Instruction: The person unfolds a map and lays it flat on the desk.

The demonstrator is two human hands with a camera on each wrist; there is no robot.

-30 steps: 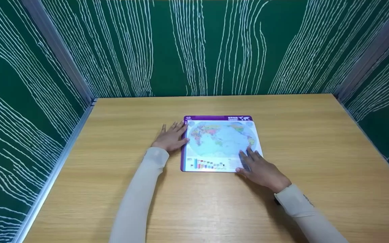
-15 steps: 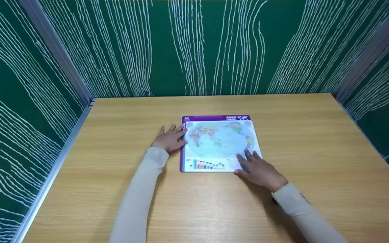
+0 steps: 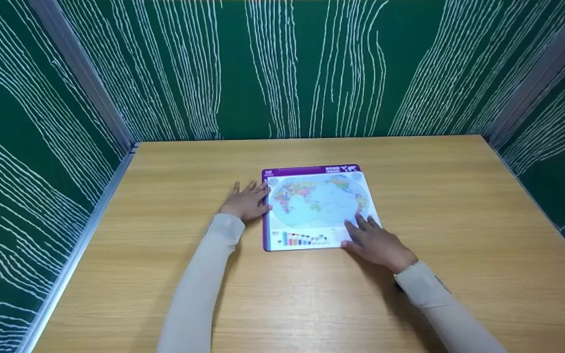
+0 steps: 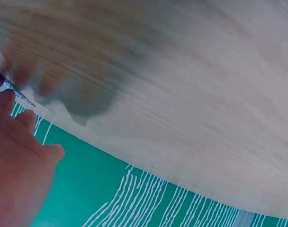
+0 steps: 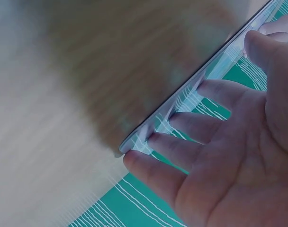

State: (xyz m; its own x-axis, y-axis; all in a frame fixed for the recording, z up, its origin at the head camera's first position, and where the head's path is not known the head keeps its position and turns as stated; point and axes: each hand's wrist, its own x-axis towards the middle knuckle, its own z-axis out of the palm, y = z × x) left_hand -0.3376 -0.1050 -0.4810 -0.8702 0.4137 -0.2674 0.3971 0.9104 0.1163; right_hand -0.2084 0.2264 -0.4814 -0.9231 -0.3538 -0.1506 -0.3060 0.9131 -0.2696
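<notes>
Both hands lie flat with fingers spread, the right hand (image 3: 378,241) pressing the near right corner of the map board (image 3: 317,206), the left hand (image 3: 246,201) against its left edge, mid wooden table (image 3: 165,274).

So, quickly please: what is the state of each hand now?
Left hand: open, flat on the table, fingertips at the map board left edge.
Right hand: open, fingers spread flat on the board's near right corner.

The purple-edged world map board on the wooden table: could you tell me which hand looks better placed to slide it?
Probably the right hand: its flat fingers lie on the purple-edged world map board's near right corner. The left hand rests on the wooden table, touching only the board's left edge.
</notes>
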